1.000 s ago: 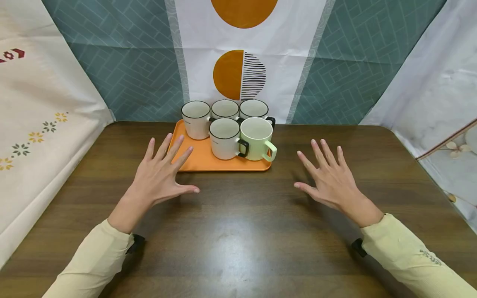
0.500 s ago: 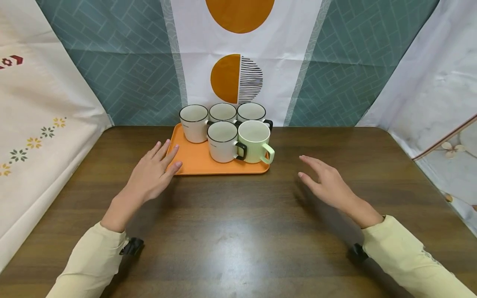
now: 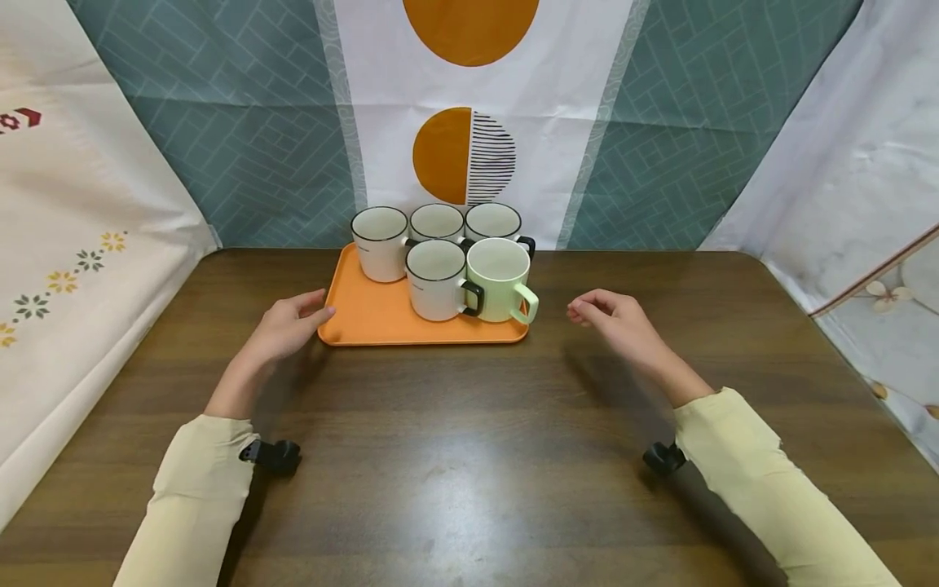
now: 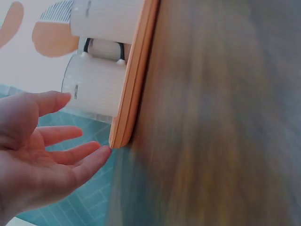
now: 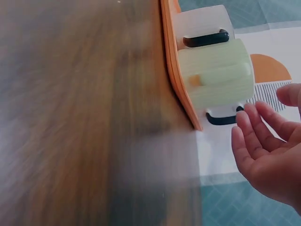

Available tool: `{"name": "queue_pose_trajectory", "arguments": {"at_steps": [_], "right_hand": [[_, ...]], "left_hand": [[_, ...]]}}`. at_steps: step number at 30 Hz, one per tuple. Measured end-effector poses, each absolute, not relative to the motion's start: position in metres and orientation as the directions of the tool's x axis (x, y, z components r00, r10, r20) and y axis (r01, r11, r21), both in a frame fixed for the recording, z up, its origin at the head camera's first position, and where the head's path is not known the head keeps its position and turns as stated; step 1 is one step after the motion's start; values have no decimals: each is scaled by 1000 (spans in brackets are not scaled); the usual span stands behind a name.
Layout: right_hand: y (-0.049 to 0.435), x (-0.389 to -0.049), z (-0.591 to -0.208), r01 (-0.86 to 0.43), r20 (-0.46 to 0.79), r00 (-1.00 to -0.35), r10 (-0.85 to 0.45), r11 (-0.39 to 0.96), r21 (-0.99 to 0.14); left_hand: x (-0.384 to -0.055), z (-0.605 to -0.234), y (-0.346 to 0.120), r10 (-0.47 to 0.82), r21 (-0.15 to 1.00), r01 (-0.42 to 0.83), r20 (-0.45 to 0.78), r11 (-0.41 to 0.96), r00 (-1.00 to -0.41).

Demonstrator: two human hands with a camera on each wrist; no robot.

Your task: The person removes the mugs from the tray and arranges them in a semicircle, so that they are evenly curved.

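An orange tray (image 3: pixel 367 316) lies at the back of the wooden table. On its right part stand a pale green mug (image 3: pixel 495 292) and, beside it, a white mug (image 3: pixel 433 295) with a black rim and handle. Behind them are more white mugs, the leftmost one (image 3: pixel 380 251) with its side showing. My left hand (image 3: pixel 282 328) is by the tray's left edge, its fingers loosely bent and a fingertip close to the rim; contact is unclear. To the right of the green mug, my right hand (image 3: pixel 619 322) hovers, fingers relaxed, holding nothing.
The brown table (image 3: pixel 455 440) spreads in front of the tray. A patterned cloth (image 3: pixel 279 171) hangs right behind it, with white cloths (image 3: pixel 81 196) at the sides. Each wrist wears a black device, such as the one on the left (image 3: pixel 275 456).
My spread hands have come lower and the fingers have drawn in. The left has come to the tray's left edge; the right has shifted toward the green mug. Tray and mugs keep their arrangement.
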State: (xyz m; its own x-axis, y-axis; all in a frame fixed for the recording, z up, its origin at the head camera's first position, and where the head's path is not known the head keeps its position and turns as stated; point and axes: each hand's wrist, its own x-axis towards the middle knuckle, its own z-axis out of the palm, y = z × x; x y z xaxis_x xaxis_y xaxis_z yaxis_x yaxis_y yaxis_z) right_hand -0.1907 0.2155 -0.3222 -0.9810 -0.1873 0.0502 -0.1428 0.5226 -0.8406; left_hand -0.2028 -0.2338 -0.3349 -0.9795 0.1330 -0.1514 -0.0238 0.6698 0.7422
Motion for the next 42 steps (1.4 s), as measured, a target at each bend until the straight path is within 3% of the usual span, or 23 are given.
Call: {"name": "queue_pose_trajectory", "arguments": {"at_steps": [7,14,36,42], "right_hand": [[189,-210,-327,-81,-13,-979,-205,441,-894],[166,-221,-330,-54,-29,-978,-207,382,-923],[148,-226,-339,-65,-11,-962,-272,270,-961],[147,-226,-338,-39,-22,-975,-221,269,-962]], "left_hand": [[-216,-341,-235,102,785,-110,-216,610,-971],[-233,-351,-236,63,859,-232,-291,456,-955],[-234,-365,-250,85,892,-171,-226,419,-970],[-238,-364,-250,96,893,-195,-254,407,-962]]}}
